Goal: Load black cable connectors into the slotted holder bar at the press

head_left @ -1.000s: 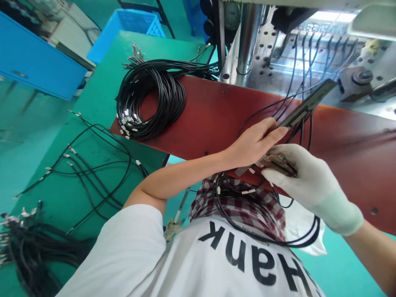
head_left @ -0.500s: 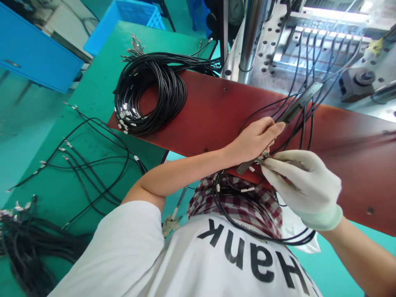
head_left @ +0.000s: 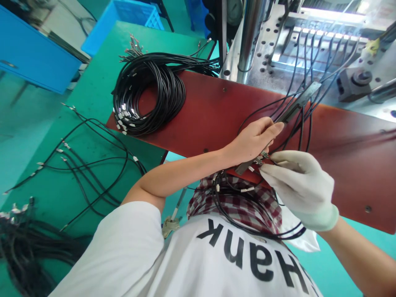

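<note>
My bare left hand [head_left: 253,138] lies on the red board [head_left: 210,115] and grips the near end of a long dark metal bar [head_left: 298,103]. Several black cables [head_left: 305,62] run beside the bar towards the machine behind. My white-gloved right hand [head_left: 298,185] sits just right of and below the left hand. Its fingertips pinch the metal-tipped cable ends [head_left: 262,159] at the board's near edge. Loops of those black cables [head_left: 256,227] hang down over a checked cloth [head_left: 238,206] at my lap.
A thick coil of black cables [head_left: 148,95] lies on the board's left end. Loose cables [head_left: 93,165] spread over the green table [head_left: 102,82], and another bundle [head_left: 24,247] lies at the lower left. A blue crate [head_left: 123,18], a blue cabinet [head_left: 34,57] and a steel column [head_left: 250,33] on a perforated plate [head_left: 272,49] stand behind.
My gloved right hand has shifted a little left and closer to the left hand, now pinching the cable ends with its fingertips. The hanging loops have risen slightly. The left hand has stayed on the bar.
</note>
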`<state>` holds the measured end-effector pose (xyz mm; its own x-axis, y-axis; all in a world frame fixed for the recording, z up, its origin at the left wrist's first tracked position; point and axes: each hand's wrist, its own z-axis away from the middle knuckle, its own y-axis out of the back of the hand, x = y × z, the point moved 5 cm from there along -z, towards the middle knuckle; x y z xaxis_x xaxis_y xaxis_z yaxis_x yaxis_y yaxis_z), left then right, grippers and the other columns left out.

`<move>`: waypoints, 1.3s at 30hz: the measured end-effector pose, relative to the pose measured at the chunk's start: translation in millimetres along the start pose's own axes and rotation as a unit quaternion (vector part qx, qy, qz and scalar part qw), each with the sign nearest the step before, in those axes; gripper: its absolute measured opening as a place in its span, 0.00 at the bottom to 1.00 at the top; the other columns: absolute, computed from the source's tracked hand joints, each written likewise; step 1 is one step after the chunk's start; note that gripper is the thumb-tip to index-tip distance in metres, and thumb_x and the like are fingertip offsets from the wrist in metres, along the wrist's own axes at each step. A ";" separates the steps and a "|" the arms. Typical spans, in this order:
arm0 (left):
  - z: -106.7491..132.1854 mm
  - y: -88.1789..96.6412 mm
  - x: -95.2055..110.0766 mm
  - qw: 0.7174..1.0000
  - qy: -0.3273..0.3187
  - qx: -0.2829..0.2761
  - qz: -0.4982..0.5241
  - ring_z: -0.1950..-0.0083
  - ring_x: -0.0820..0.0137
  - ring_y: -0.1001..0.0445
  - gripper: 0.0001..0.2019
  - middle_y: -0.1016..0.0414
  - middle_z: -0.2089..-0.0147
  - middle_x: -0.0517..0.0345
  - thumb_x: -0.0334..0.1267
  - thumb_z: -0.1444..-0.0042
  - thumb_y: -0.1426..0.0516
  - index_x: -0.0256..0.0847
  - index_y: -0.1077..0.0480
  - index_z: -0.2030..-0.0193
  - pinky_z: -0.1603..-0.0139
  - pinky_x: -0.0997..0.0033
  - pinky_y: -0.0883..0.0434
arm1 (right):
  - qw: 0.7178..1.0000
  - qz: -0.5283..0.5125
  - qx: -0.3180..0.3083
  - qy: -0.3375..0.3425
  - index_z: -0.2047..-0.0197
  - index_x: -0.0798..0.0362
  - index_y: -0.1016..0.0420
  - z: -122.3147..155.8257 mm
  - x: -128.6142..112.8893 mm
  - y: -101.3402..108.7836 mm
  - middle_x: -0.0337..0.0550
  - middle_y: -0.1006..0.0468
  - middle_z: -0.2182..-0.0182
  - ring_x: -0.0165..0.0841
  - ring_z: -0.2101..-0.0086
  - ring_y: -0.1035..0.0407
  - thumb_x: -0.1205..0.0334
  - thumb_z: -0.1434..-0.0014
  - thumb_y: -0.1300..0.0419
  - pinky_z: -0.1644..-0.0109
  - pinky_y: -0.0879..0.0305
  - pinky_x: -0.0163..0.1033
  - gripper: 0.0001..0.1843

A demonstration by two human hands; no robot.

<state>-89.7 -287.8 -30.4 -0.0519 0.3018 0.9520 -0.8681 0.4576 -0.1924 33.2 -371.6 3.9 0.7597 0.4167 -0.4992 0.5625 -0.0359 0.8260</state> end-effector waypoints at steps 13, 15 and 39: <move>1.6 -2.6 8.9 0.996 -0.051 -0.007 -0.073 0.73 0.77 0.35 0.21 0.36 0.72 0.62 0.56 0.33 0.51 0.40 0.40 0.67 0.68 0.75 0.37 | 0.948 -0.210 -0.021 -0.237 0.53 0.47 0.30 -8.5 5.6 -4.2 0.36 0.21 0.61 0.29 0.62 0.24 0.60 0.45 0.32 0.60 0.26 0.30 0.18; 2.2 -2.4 9.2 0.995 -0.051 -0.006 -0.080 0.72 0.77 0.36 0.21 0.37 0.72 0.62 0.57 0.34 0.50 0.40 0.40 0.67 0.68 0.75 0.37 | 0.948 -0.216 -0.022 -0.233 0.51 0.46 0.31 -8.2 7.1 -6.0 0.35 0.21 0.60 0.29 0.62 0.24 0.60 0.45 0.32 0.58 0.25 0.30 0.19; 6.1 -4.7 4.7 0.992 0.020 -0.096 0.074 0.77 0.83 0.40 0.21 0.39 0.72 0.70 0.55 0.39 0.43 0.41 0.44 0.65 0.73 0.80 0.38 | 0.982 0.184 0.005 -0.038 0.44 0.43 0.26 35.9 32.7 49.3 0.42 0.25 0.51 0.33 0.63 0.25 0.61 0.32 0.44 0.65 0.31 0.39 0.15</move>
<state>-88.9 -293.7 -23.5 -0.1488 0.4078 0.9009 -0.7424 0.5557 -0.3742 97.5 -392.3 18.9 0.9339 0.3056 -0.1857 0.2485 -0.1812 0.9515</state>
